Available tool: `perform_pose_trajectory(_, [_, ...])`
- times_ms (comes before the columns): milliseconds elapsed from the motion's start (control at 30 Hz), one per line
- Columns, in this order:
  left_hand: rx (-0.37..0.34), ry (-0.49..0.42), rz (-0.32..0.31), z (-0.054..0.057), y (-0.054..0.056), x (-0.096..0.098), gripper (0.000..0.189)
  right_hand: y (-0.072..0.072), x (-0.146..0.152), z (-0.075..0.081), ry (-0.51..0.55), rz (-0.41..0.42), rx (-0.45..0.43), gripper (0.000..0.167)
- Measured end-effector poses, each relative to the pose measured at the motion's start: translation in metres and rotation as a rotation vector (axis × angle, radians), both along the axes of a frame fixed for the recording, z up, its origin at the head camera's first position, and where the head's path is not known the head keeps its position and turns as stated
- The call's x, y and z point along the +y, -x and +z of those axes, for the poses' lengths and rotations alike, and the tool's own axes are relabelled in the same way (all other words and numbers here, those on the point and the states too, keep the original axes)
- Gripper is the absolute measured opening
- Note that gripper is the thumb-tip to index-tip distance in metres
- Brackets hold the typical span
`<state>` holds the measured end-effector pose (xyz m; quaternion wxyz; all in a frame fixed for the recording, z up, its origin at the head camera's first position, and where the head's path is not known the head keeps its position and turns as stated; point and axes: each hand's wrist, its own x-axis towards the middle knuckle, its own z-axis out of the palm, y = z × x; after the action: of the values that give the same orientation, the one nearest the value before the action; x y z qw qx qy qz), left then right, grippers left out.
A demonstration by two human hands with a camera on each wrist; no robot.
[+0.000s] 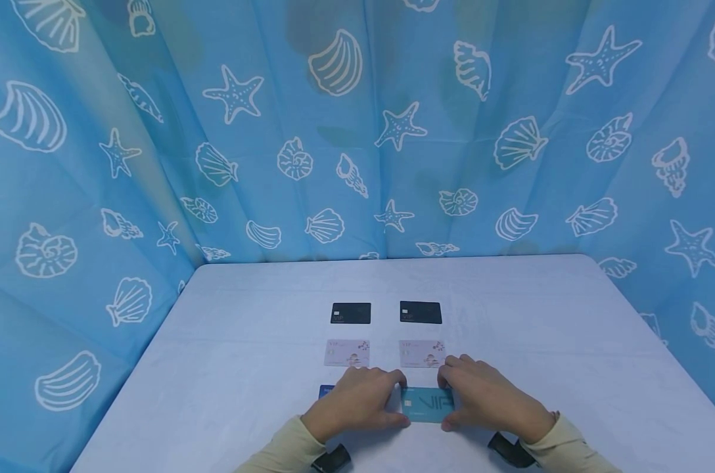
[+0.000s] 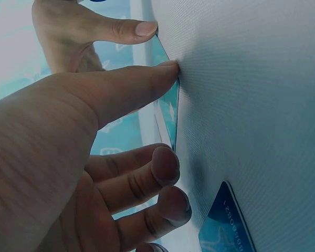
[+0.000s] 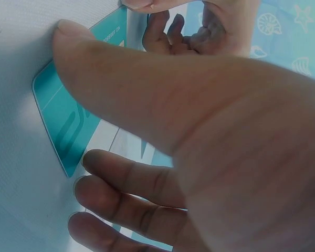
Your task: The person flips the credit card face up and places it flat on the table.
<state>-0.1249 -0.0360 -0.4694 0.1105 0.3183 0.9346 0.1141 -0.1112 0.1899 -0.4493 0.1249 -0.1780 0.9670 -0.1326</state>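
A teal VIP card [image 1: 427, 406] lies flat on the white table between both hands. At its left end my left hand [image 1: 360, 399] holds it, thumb at the near corner and forefinger at the far corner. My right hand [image 1: 492, 399] holds the right end in the same way. The right wrist view shows the right thumb across the near edge of the teal card [image 3: 65, 123], with the other fingertips by the far edge. Beneath the left hand a blue card [image 1: 325, 391] is mostly hidden; its corner shows in the left wrist view.
Beyond the hands lie two pale pink VIP cards [image 1: 347, 353] side by side. Farther back are two black VIP cards [image 1: 351, 313], also in a row. A blue shell-patterned curtain [image 1: 357, 164] hangs behind the white table [image 1: 245, 328].
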Motion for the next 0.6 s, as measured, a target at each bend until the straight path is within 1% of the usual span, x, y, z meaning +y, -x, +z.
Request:
perform_pose_trajectory(267, [-0.013,-0.004,0.005,0.0050,-0.0019,0.0003,0.052,-0.0005,0.0008,0.0013,0.002,0.005,0.003,0.053])
perform_pose_trajectory(600, [-0.010,0.002,0.011,0.0048,-0.0011,0.0002,0.052,0.0003,0.0017,0.0010,0.017,0.012,0.008,0.054])
